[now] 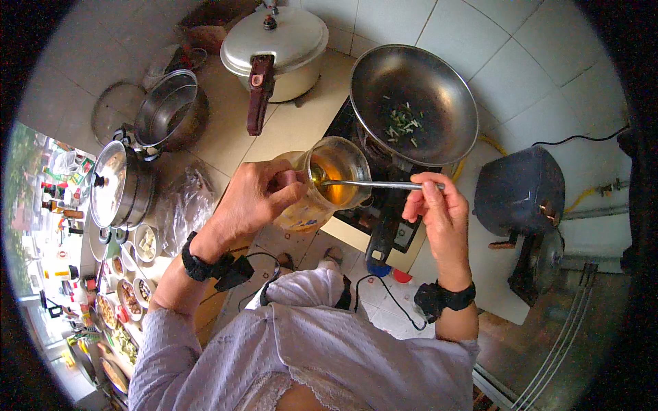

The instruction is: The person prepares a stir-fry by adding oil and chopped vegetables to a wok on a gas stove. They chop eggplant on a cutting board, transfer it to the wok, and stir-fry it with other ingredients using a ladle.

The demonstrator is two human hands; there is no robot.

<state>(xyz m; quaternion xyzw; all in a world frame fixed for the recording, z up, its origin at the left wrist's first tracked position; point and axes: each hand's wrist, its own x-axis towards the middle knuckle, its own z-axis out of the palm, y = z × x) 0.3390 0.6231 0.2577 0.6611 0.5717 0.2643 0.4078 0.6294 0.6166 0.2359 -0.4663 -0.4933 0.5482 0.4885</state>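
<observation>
My left hand [259, 198] grips a clear jar [343, 149], tilted so that its mouth faces up toward me. Amber liquid that looks like oil [336, 191] lies inside. Between the thumb and fingers of my right hand [437, 205] is the handle of a metal spoon [380, 184], whose far end dips into the liquid. Beyond the jar, a wok [437, 87] sits on a black stove [354, 123]. Chopped pieces, white and green like scallion [404, 123], lie at the bottom of the wok. The spoon's bowl is mostly hidden within the jar.
A pressure cooker [280, 46] stands back left, its handle pointing toward me. Left of it are an uncovered steel pot [167, 110] and a lidded pot [115, 185]. Bowls of cut food [128, 298] line the left counter. A dark boxy appliance [519, 190] is at right.
</observation>
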